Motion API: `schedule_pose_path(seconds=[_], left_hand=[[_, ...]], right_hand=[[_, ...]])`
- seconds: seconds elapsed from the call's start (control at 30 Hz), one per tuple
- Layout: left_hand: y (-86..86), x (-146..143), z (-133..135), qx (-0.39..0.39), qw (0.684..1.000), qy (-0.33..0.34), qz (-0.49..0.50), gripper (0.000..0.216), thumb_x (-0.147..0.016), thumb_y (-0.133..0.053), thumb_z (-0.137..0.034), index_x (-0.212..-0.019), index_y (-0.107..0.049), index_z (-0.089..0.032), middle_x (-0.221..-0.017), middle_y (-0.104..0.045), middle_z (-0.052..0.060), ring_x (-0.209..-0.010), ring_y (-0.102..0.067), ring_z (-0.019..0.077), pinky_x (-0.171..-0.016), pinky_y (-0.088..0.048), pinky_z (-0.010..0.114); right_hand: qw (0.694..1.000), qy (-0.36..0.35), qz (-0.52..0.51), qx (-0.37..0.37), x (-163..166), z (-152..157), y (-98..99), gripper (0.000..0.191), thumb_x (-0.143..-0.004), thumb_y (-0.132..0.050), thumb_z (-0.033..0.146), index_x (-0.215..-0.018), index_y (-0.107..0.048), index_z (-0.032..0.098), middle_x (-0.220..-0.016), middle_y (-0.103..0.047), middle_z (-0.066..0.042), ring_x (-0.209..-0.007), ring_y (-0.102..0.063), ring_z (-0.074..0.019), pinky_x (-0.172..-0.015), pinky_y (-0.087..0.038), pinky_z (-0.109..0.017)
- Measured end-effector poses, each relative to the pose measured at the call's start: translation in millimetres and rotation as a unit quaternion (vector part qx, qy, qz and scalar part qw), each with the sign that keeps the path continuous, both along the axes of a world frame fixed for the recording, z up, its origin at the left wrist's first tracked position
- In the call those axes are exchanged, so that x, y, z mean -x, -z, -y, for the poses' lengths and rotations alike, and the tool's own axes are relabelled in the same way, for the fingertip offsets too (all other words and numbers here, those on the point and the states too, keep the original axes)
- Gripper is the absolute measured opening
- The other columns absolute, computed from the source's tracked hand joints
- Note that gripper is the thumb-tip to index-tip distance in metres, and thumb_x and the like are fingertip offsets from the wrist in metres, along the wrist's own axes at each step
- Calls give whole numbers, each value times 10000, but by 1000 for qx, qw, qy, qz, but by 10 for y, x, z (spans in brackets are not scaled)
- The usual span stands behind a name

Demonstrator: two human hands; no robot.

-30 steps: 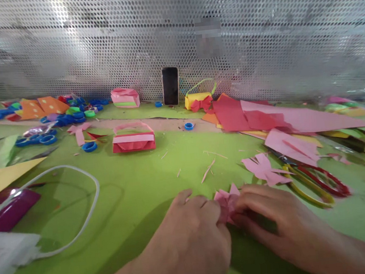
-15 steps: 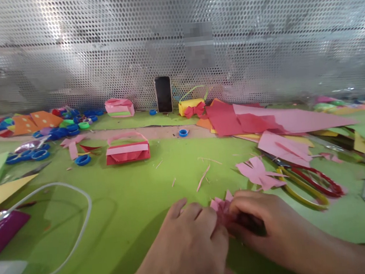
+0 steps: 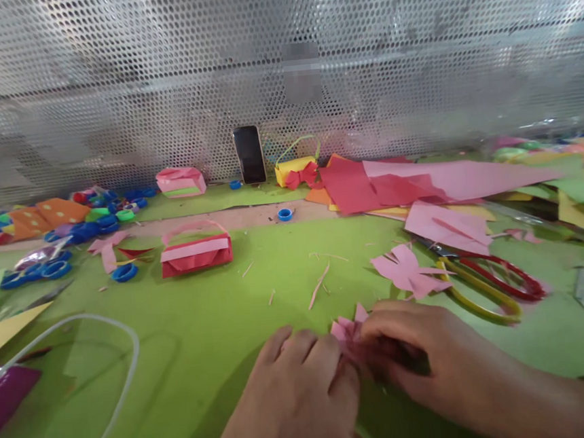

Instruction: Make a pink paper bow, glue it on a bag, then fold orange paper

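Near the front of the green table, a small pink paper cutout (image 3: 349, 328) with pointed ends is pinched between my two hands. My left hand (image 3: 307, 388) has its fingers bent over the cutout's near side, hiding much of it. From the right, my right hand (image 3: 421, 351) grips it between thumb and forefinger. A second pink paper piece with pointed lobes (image 3: 407, 270) lies flat beyond my right hand. Scissors (image 3: 483, 294) with one yellow and one red handle lie to its right. Thin pink paper strips (image 3: 319, 285) are scattered ahead of my hands.
A red paper handbag (image 3: 196, 256) stands left of centre; a pink one (image 3: 181, 181) and a yellow one with a red bow (image 3: 297, 172) are behind. A phone (image 3: 249, 154) leans on the perforated metal wall. Coloured paper sheets (image 3: 355, 186) lie right. A white cable (image 3: 131, 369) loops left.
The view has tilted slightly, shifting the scene a little to the left. Both hands keep hold of the pink cutout with hardly any change in their grip.
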State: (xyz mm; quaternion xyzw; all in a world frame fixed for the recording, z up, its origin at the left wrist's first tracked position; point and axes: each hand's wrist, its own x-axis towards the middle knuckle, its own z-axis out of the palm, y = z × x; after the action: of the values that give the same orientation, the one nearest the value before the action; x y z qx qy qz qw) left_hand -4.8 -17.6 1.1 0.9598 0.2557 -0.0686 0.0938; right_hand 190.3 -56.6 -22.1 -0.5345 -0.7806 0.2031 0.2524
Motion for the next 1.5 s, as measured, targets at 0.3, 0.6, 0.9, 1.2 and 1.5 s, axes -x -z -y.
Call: schedule_pose_path(seconds=[0.3, 0.6, 0.9, 1.2, 1.5], left_hand=[[37, 21, 14, -35, 999, 7, 32, 430, -769, -715, -486, -1068, -681, -179, -995, -714, 75, -905, -635, 273, -806, -520, 407], [238, 25, 40, -82, 994, 1, 72, 240, -869, -570, -399, -977, -676, -213, -933, -691, 70, -847, -616, 253, -739, -524, 404], [7, -15, 15, -28, 1000, 11, -1, 386, -828, -643, -464, -1077, -675, -171, -1030, -703, 91, -920, -649, 283, -793, -559, 420], [-3, -11, 21, -9, 1000, 3, 25, 431, -813, -685, -440, -1121, -664, -139, -1007, -698, 107, -921, -633, 282, -796, -551, 436], [-28, -38, 3, 6, 1000, 2, -18, 434, -802, -687, -476, -1101, -682, -161, -1052, -686, 115, -969, -622, 299, -816, -542, 451]], right_hand=[[998, -47, -23, -33, -17, 11, 21, 240, -901, -491, 108, -717, -628, 179, -697, -578, 2, -623, -529, -96, -532, -385, -208], [995, -60, -45, -61, -25, 26, 52, 238, -900, -497, 114, -750, -666, 188, -674, -566, -1, -604, -542, -105, -515, -386, -210], [995, -82, -1, -62, -56, 46, 17, 261, -894, -461, 95, -713, -631, 174, -735, -618, -31, -658, -592, -121, -554, -451, -215], [995, -86, 7, -53, -73, 40, 30, 255, -908, -468, 114, -780, -671, 197, -758, -632, -37, -670, -598, -134, -576, -479, -232], [995, -78, 10, -59, -40, 28, 10, 261, -886, -433, 80, -839, -665, 190, -731, -641, -31, -662, -607, -140, -569, -483, -231]])
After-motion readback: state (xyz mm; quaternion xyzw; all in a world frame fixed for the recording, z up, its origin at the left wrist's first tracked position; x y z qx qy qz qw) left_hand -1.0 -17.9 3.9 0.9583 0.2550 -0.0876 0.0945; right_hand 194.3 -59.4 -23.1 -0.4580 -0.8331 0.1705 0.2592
